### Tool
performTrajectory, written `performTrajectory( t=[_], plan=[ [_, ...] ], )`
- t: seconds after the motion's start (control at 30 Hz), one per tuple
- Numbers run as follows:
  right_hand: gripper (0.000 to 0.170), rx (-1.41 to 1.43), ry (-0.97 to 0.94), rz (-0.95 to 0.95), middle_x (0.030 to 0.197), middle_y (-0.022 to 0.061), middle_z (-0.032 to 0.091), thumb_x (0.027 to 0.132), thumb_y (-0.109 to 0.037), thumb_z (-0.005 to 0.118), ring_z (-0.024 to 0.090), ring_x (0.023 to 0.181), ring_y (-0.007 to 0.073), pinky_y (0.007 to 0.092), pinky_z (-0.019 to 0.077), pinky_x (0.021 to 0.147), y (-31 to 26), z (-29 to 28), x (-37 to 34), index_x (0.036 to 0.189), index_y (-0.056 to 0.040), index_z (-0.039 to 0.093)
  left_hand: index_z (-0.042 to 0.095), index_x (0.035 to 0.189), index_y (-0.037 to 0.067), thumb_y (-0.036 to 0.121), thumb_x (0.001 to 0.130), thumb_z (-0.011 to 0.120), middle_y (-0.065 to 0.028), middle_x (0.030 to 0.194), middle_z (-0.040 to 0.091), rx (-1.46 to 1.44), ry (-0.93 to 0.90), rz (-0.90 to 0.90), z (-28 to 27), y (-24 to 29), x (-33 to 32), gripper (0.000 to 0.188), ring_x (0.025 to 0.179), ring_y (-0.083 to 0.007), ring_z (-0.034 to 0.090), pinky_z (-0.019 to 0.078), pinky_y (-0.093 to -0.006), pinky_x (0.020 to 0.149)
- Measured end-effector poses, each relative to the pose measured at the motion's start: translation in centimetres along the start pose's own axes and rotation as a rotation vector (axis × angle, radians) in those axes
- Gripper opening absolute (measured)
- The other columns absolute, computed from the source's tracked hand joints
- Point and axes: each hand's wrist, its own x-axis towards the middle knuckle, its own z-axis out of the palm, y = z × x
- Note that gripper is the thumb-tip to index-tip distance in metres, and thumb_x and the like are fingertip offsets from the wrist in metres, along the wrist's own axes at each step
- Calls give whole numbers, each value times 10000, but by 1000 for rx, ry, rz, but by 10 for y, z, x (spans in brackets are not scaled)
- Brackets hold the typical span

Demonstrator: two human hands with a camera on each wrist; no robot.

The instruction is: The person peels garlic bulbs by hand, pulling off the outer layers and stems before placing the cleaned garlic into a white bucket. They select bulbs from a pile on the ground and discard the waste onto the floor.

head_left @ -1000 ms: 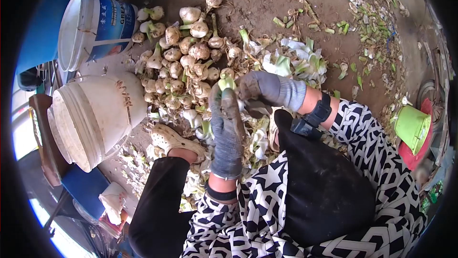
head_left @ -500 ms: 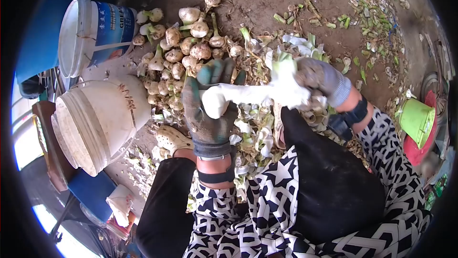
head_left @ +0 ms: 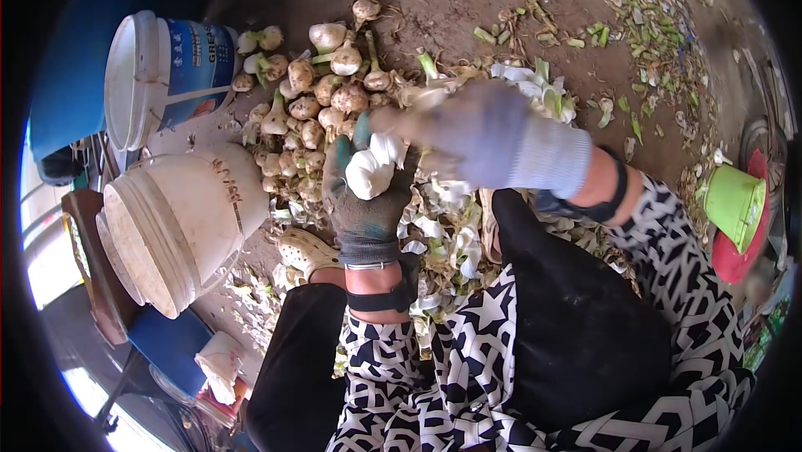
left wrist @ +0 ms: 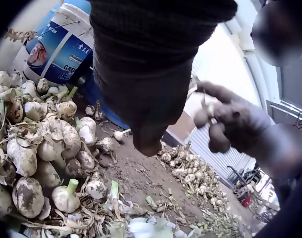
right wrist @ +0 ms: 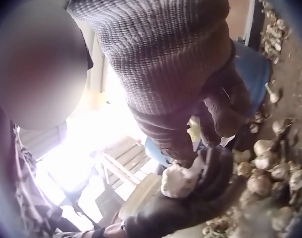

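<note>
A white garlic bulb (head_left: 368,175) lies in the palm of my left hand (head_left: 365,216), which wears a dark, soiled glove with its fingers curled about the bulb. My right hand (head_left: 480,136), in a grey glove and blurred, reaches across to the bulb's stem end. The right wrist view shows the bulb (right wrist: 178,181) between both hands, and a yellow-green stem (right wrist: 194,128) between the right fingers. In the left wrist view, the left cuff hides the bulb. A pile of unpeeled garlic bulbs (head_left: 313,109) spreads just beyond my left hand.
Two white buckets stand at left, a labelled one (head_left: 171,76) behind a plain one (head_left: 180,222). Peeled skins (head_left: 443,231) cover the ground between my feet. A lime-green container (head_left: 733,205) sits at far right. Cut stems (head_left: 597,34) are scattered on the soil.
My hands parted, with a length of white stem and sheath stretched between them, then my right hand returned to the bulb in my left palm. The long sheath no longer shows there.
</note>
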Motion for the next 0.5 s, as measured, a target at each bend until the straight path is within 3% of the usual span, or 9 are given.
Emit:
performTrajectory(
  t=[0.07,0.13,0.2,0.27,0.3,0.33,0.4,0.47,0.5],
  plan=[
    [289,-215,45,-199,584,30,585,818,-196,639,620,551,182,333,492,475,2,27,28,1102,-151,619,484,1299,69,346,922,475,-125,1266,581,262,-47,88,-6,-1,6,467,1166,-262,529,368,-472,1033],
    [196,-90,38,-210,606,39,599,826,-168,623,619,559,181,334,494,489,5,29,28,1016,-123,631,453,1321,36,329,913,477,-143,1309,553,521,-82,180,-17,2,7,503,1139,-251,539,400,-425,1003],
    [112,31,30,-240,629,48,614,834,-140,607,619,566,180,335,496,503,2,26,26,930,-95,643,450,1328,81,322,930,430,-124,1320,546,322,-151,180,-37,13,15,466,1176,-255,517,379,-445,1022],
    [104,793,-257,-203,685,61,645,844,-76,583,621,602,168,313,496,541,-1,19,4,920,-54,650,444,1341,170,310,965,336,-85,1342,531,-73,-299,177,-53,22,22,416,1250,-263,471,338,-485,1061],
    [121,1014,-365,-232,724,73,658,855,-64,579,628,631,164,300,493,557,0,13,-4,949,-37,651,496,1298,152,305,973,341,-96,1314,552,-216,92,212,-13,25,9,391,1268,-304,455,286,-607,1057],
    [140,1235,-472,-257,763,85,672,865,-52,575,635,660,161,286,491,573,2,6,-13,977,-20,652,496,1298,152,305,973,341,-96,1314,552,-215,91,216,-10,25,8,391,1268,-304,455,286,-607,1057],
    [168,1447,-426,-107,783,41,676,886,-120,613,631,739,101,262,490,633,17,2,-30,1022,-35,662,543,1254,152,324,967,368,-95,1284,578,-243,144,206,-7,28,11,377,1253,-309,473,271,-645,1050],
    [255,1341,-506,106,823,50,688,869,-219,642,649,732,156,318,502,662,47,5,-36,1032,-24,666,558,1239,148,326,958,385,-101,1275,586,-251,120,184,-14,30,13,375,1237,-318,493,282,-624,1059],
    [294,791,-657,203,855,56,687,861,-266,637,649,799,178,352,497,707,50,8,-30,1048,-41,673,561,1241,144,332,956,383,-110,1277,584,-315,88,159,-22,33,14,386,1233,-320,500,293,-619,1055]
  ],
)
